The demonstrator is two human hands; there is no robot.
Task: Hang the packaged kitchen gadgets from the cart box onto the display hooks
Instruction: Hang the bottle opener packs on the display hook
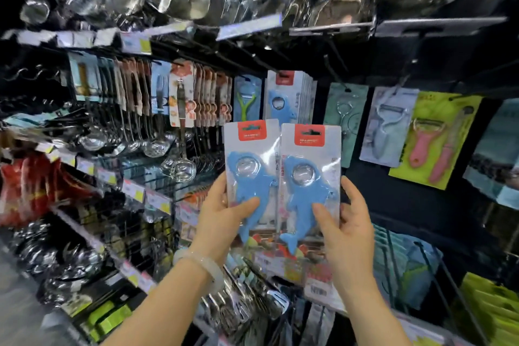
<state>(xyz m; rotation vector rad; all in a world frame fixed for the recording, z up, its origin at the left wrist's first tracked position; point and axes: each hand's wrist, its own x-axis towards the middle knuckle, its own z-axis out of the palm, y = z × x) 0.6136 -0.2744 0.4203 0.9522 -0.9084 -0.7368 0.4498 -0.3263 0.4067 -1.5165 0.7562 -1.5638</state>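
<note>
**Two dolphin packs in hand, neither on a hook**

You had both packs up in front of the display, below the hook they seemed bound for. Your left hand (222, 213) was closed around the lower part of the left dolphin pack (250, 174), thumb pressed across the blue dolphin's body and fingers wrapped behind the card. Your right hand (344, 222) gripped the right dolphin pack (310, 177) the same way, thumb on the front near the dolphin's tail, fingers curled round the right edge. The two packs stood upright and side by side, the right one slightly overlapping the left along their shared edge.

Directly above them, a stack of matching dolphin packs (283, 98) hung on its hook, so some of this product was on display already; whether you put it there could not be told. The red header tabs (252, 130) on your two packs, with their hang slots, sat just below the bottom of that hanging stack and were not threaded onto anything.

As a judgement, the hanging step for these two was still to do: each slot needed lifting to the hook's tip and sliding on. The cart box was out of view, so how many gadgets remained in it could not be told. Peelers (429, 137) hung on neighbouring hooks to the right.
</note>
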